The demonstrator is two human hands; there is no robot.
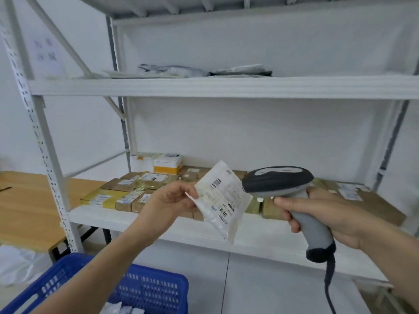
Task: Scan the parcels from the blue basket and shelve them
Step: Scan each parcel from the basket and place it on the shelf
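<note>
My left hand [169, 198] pinches one white parcel [223, 200] by its edge, just beside the one scanner [278, 180] my right hand [317, 214] grips, one blue basket [149, 288] below my left hand, the white shelf [158, 225] of boxes [127, 196] behind both, white wall [249, 132] beyond.

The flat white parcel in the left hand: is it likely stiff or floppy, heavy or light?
Probably light: the left hand pinches the white parcel by one edge only. It seems fairly stiff or padded, since it stands out without drooping. Its smooth-looking wrapper may be a little slippery.
</note>
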